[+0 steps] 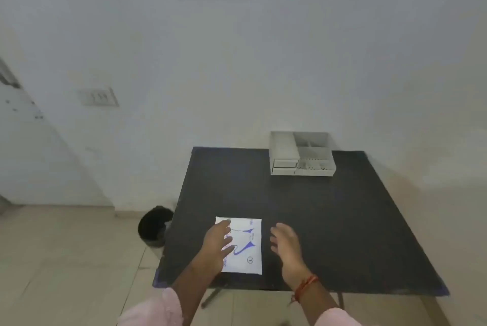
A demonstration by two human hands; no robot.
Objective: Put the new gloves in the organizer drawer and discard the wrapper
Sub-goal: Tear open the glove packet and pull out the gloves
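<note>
A flat white glove packet [246, 249] with blue print lies near the front edge of the black table [329, 220]. My left hand [217, 242] rests flat over the packet's left side, fingers spread. Just right of the packet hovers my right hand [284, 244], fingers apart and holding nothing. A white organizer [301, 154] with open top compartments and small drawers on its left front stands at the table's back, against the wall. Its drawers look shut.
A black waste bin [154, 225] stands on the tiled floor by the table's left edge. A wall runs behind the table, with a switch plate [98, 97] to the left. A metal table leg [210, 296] shows beneath the front edge.
</note>
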